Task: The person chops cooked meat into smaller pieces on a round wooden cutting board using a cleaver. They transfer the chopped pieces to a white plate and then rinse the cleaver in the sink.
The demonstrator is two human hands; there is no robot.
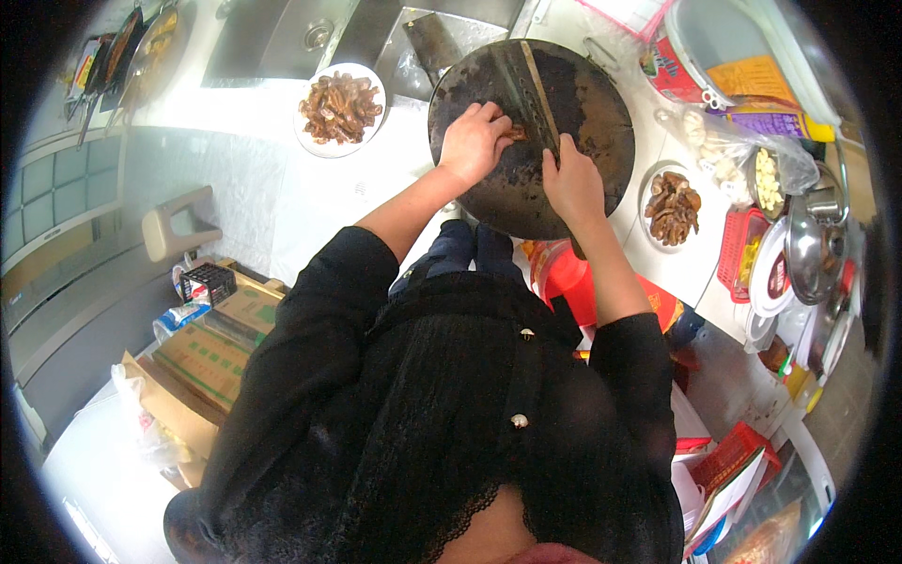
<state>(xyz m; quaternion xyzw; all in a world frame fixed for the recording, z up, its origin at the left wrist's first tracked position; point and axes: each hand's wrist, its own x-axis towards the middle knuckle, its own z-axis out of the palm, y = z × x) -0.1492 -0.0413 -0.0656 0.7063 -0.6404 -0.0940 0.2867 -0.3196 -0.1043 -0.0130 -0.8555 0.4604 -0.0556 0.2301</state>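
Note:
On a round dark chopping board (585, 169), my left hand (477, 141) presses a small brown piece of food (516, 132) with its fingertips. My right hand (574, 180) grips a cleaver (527, 92), whose broad blade stands over the board close to the right of that piece. The handle is mostly hidden in my fist. Left of the board, a white plate (308, 143) holds a heap of brown glossy pieces. A second white plate (653, 237) with darker brown pieces is to the board's right.
A steel sink (282, 42) lies beyond the left plate. At the right are a plastic bag of pale bulbs (719, 151), a bowl of peeled cloves (767, 185), a red basket (733, 257) and a metal lid (810, 247). Cardboard boxes (204, 359) stand low at the left.

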